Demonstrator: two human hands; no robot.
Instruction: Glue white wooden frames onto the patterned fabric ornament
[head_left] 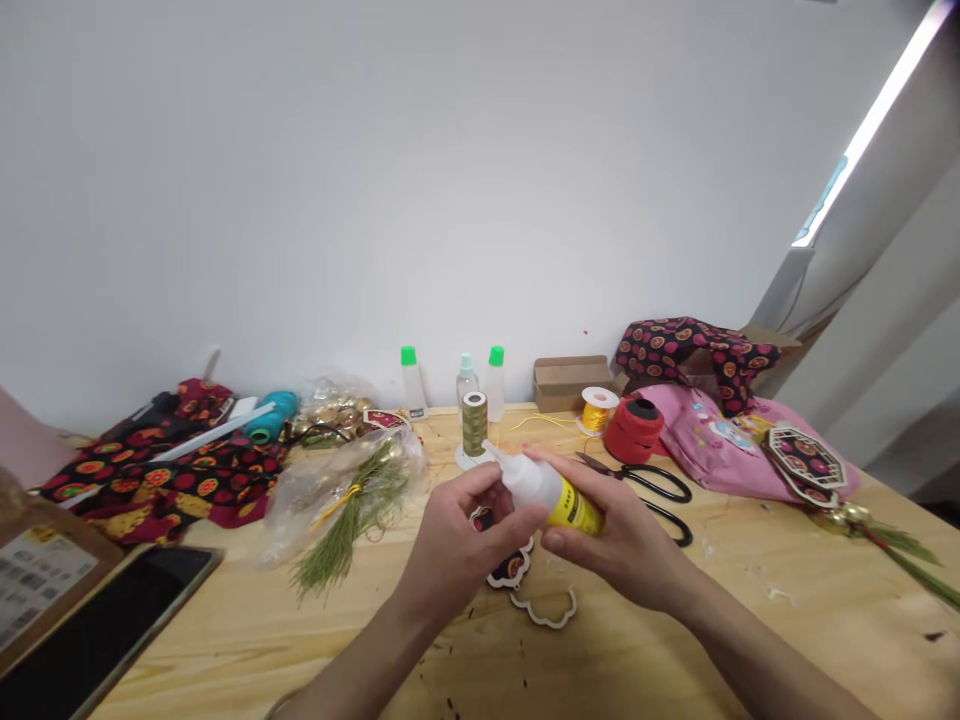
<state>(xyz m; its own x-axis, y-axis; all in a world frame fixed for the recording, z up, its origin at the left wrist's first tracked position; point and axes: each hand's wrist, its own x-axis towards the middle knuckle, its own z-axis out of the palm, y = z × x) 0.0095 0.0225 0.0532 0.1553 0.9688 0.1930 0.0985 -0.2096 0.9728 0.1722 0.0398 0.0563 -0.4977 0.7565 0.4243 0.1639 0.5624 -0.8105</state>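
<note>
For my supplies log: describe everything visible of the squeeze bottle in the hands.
The squeeze bottle is translucent white plastic with a pointed nozzle and a yellow, black-printed label at its base end. It is tilted, nozzle up-left, above the wooden table. The left hand holds its white upper body; the right hand grips the labelled end.

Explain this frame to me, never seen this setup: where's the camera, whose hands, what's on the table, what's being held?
There is no machine here: a person works with two bare hands. The single picture comes from a camera worn on the head, looking forward and down, so the arms enter from the bottom edge. The left hand and right hand both hold a white squeeze bottle with a yellow label, the left fingers near its nozzle end. Under them lie flat wooden cutouts on a wooden table. Nearby: black scissors, a red spool, a yellow spool, patterned fabric.
</note>
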